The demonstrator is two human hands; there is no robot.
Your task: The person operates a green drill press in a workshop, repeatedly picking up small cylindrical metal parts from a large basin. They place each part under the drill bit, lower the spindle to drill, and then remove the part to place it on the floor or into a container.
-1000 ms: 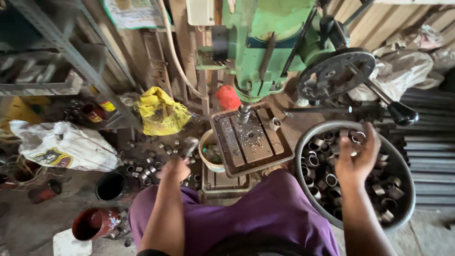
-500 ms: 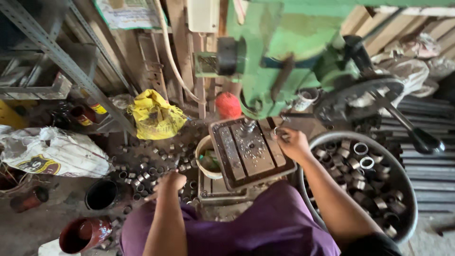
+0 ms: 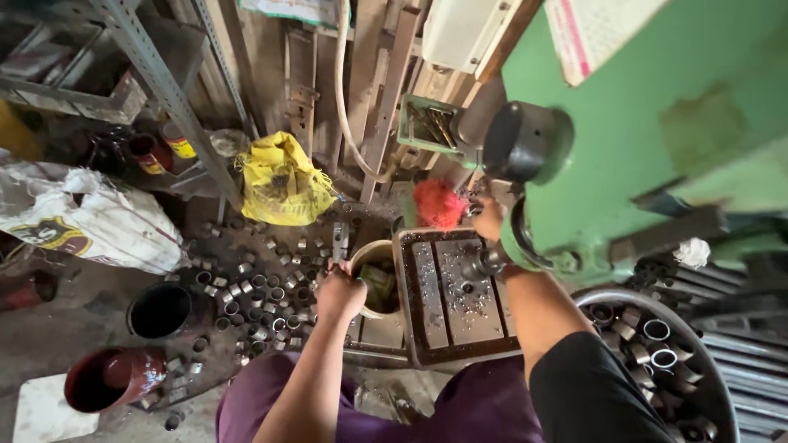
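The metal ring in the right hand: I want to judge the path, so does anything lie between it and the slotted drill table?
Nothing visible. The right hand holds the metal ring just above the slotted table, which carries only loose chips.

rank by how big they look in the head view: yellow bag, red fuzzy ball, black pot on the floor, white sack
1. white sack
2. yellow bag
3. black pot
4. red fuzzy ball

Pot and ball look close in size; their order is unsure.
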